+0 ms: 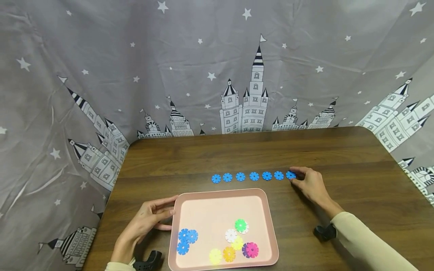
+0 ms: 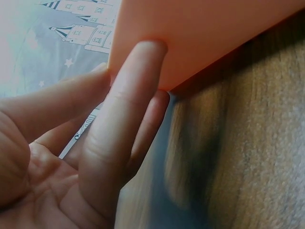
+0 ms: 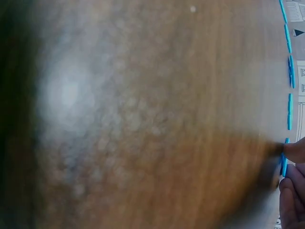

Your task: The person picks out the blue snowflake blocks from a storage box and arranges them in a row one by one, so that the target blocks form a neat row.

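Note:
A row of several blue notched discs (image 1: 240, 176) lies along the table behind the tray. At its right end my right hand (image 1: 312, 185) pinches the last blue disc (image 1: 290, 175) between thumb and fingers, down at the tabletop. The right wrist view catches the pinched disc (image 3: 284, 164) edge-on at the far right. My left hand (image 1: 147, 218) touches the outer left wall of a pink tray (image 1: 221, 193) near its far corner, with fairly straight fingers (image 2: 128, 95) against the wall. Inside the tray, blue discs (image 1: 183, 236) overlap at the left.
Other discs lie in the tray's right half: a green disc (image 1: 241, 225), a white disc (image 1: 231, 235), an orange disc (image 1: 229, 254), a pink disc (image 1: 252, 250), with yellow and purple ones. A grey castle-print curtain (image 1: 190, 56) hangs behind the wooden table (image 1: 339, 158).

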`<state>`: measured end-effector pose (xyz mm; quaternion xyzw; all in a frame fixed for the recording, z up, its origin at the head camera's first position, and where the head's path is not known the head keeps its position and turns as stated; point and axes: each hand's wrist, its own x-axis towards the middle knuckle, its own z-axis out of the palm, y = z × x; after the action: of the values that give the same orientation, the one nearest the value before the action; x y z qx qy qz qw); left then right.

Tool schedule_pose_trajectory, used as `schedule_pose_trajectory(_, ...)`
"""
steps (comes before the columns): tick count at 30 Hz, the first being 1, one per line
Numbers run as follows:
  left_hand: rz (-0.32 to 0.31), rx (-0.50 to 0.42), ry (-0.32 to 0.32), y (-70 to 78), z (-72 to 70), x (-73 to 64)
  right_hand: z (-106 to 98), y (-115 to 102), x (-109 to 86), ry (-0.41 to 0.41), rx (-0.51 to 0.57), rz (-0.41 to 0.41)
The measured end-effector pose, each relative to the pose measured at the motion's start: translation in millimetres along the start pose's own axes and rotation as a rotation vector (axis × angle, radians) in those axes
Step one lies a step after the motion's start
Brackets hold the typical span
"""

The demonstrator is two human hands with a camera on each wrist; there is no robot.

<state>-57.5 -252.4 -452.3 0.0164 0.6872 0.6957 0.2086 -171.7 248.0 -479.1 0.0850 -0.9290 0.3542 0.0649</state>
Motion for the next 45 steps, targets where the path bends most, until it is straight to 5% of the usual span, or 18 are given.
schedule_pose_trajectory(11, -0.002, -0.011, -0.003, -2.1, 0.3, -0.9, -0.4, -2.9, -1.8, 0.038, -0.013, -0.036)
schedule_pose_trajectory(17, -0.004, 0.003, 0.004, 0.7, -1.1, 0.3, -4.7, -30.6, -4.2, 0.05, 0.013, -0.086)
schedule_pose_trajectory(30, -0.013, -0.019, 0.006, 0.2, -2.8, -1.0, 27.8, -118.9, -30.3, -0.273, 0.243, -0.126)
schedule_pose_trajectory(45, -0.02, -0.022, 0.017, -1.7, -4.1, 0.6, 71.1, -162.9, -50.3, -0.459, 0.343, -0.21)
